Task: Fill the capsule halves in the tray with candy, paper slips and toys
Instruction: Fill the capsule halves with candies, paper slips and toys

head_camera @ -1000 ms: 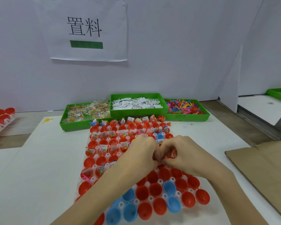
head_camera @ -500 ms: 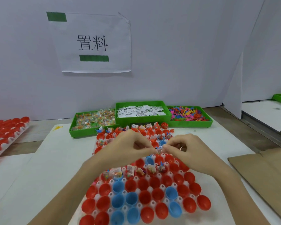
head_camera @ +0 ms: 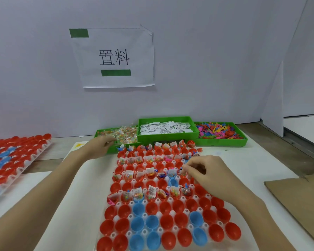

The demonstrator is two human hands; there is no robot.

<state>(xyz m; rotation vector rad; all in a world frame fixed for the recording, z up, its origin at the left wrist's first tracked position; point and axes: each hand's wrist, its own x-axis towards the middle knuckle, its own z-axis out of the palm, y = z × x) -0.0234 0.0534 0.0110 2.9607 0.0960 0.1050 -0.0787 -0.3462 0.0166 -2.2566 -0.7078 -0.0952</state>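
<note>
- The bench in front of you is flat, with smooth white sheets on it.
- A brown cardboard piece lies flat near your right arm.
- The tray sits in the middle of the bench. It is white bumpy plastic with round cups.
- A second tray of the same kind lies far to your left.
- Three green plastic bins stand behind the tray: the candy bin with shiny clear packets, the paper slip bin with small white slips, and the toy bin with bright little shapes.
- Your left hand reaches to the candy bin. I cannot tell if its fingers hold anything.
- Your right hand hovers over the tray's right side. Its fingers are curled and pinch something small I cannot make out.
- The capsule halves are smooth red and blue cups. The far rows hold candy, slips and toys.
</note>
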